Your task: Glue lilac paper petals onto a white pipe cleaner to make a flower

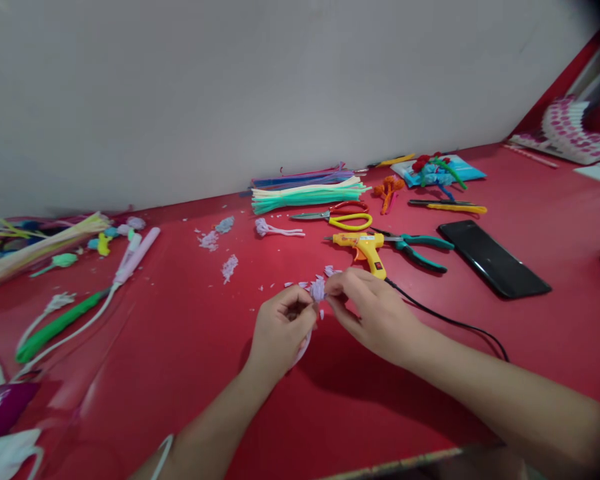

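My left hand (284, 325) is closed in a pinch on a pale lavender pipe-cleaner flower (317, 289), just above the red table. Its pale stems show below that hand's fingers. From the other side, my right hand (380, 313) pinches the edge of the same fuzzy tuft with thumb and forefinger. Small lavender clippings (300, 285) lie scattered right behind the hands. Farther back rests a similar lavender flower (263, 228) with several stems, near red-and-yellow-handled scissors (350, 217). A yellow glue gun (363, 248) lies just beyond my right hand.
Teal-handled pliers (423, 248) and a black phone (493, 259) lie to the right; the glue gun's cord (450, 319) runs past my right forearm. Pipe-cleaner bundles (307, 193) sit along the wall. A pink hair-straightener-like tool (136, 257) with a white cord lies left.
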`<state>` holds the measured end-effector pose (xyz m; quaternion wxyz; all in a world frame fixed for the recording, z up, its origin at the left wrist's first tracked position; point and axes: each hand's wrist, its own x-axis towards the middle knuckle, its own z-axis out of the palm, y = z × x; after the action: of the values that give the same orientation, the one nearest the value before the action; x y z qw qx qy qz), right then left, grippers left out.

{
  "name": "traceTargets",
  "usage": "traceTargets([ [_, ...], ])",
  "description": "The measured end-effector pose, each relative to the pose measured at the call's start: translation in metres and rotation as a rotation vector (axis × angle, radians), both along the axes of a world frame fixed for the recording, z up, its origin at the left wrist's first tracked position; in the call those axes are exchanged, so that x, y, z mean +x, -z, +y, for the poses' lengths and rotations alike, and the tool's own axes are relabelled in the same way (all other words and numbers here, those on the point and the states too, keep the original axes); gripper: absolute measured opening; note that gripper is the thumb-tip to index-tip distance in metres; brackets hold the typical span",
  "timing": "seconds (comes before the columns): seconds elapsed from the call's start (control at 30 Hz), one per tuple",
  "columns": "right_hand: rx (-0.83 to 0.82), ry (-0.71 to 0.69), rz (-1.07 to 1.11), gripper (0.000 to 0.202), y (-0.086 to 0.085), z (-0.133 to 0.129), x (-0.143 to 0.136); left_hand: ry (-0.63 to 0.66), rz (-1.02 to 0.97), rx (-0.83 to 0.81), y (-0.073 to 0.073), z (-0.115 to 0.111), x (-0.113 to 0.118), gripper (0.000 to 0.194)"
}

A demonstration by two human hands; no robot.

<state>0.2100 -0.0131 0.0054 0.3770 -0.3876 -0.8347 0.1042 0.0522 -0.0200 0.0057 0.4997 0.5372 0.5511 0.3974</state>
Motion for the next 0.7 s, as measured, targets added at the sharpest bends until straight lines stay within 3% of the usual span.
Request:
traceTargets([
  [0.2, -0.034, -0.004, 0.056, 0.007, -0.003, -0.003, 0.001, 0.015, 0.145, 0.264, 0.004, -0.001, -0.004, 0.018],
  [0.27, -0.191, 0.026, 0.215, 0.003, -0.006, -0.003, 0.002, -0.005, 0.245, 0.42, 0.005, 0.0, -0.008, 0.017],
  [0.33, -0.456, 0.029, 0.412, 0.003, -0.01, -0.003, 0.002, -0.028, 0.355, 0.604, 0.005, 0.0, -0.013, 0.015],
  [0.47, -1.023, -0.133, 0.656, 0.013, -0.013, 0.001, 0.001, 0.006, 0.466, 0.866, 0.005, 0.001, -0.018, 0.014],
  [0.53, -1.129, -0.189, 0.727, 0.015, -0.012, 0.002, 0.001, 0.034, 0.484, 0.933, 0.005, 0.001, -0.02, 0.015],
  [0.7, -1.168, -0.226, 0.818, 0.012, -0.012, -0.002, 0.0, 0.074, 0.532, 1.046, 0.005, 0.003, -0.021, 0.017],
])
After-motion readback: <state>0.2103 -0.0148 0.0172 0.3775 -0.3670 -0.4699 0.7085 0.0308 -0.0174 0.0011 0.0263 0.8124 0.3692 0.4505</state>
